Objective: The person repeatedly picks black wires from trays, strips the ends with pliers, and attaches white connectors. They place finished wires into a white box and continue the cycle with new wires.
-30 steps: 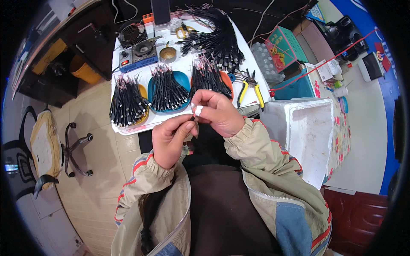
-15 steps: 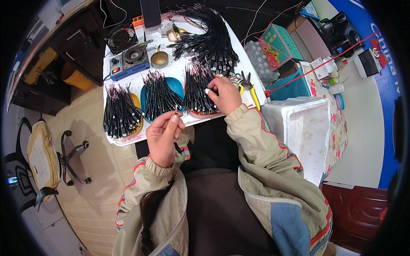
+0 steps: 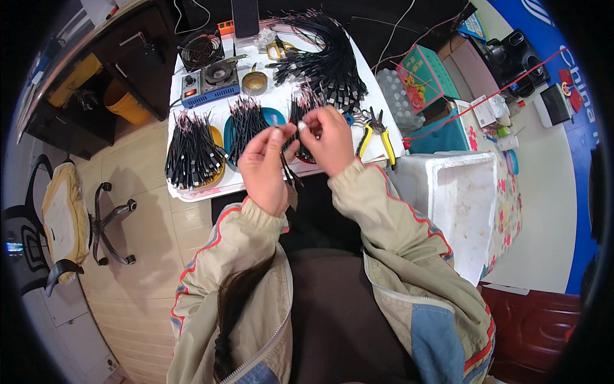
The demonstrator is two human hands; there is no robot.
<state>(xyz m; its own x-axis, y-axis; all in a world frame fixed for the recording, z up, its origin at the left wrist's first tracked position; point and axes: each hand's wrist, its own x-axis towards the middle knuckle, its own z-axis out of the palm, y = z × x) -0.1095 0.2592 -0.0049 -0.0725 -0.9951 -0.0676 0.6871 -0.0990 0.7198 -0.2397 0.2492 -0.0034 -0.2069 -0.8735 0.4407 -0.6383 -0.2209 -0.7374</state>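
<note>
Both hands meet just over the table's near edge. My left hand (image 3: 263, 168) is closed in a pinch on a thin black cable (image 3: 291, 173), whose lower part hangs below the fingers. Close beside it, my right hand (image 3: 331, 144) pinches thumb against fingers; what lies between them is too small to make out. Behind the hands stand bundles of short black cables with bare pinkish wire ends: a left bundle (image 3: 190, 153) on a yellow dish (image 3: 219, 168), a middle bundle (image 3: 245, 125) on a teal dish (image 3: 229, 146), and a right bundle (image 3: 308, 96) partly hidden by my right hand.
A heap of longer black cables (image 3: 332, 57) covers the table's far right. Yellow-handled pliers (image 3: 377, 137) lie at the right edge. Farther left are a blue heating unit (image 3: 211, 93), a small round tin (image 3: 254, 82) and a fan (image 3: 202, 51). A white foam box (image 3: 435, 192) stands to the right.
My right hand has left the right-hand bundle and come beside my left hand. The left hand has risen toward it, with black cable hanging below. The view has shifted slightly.
</note>
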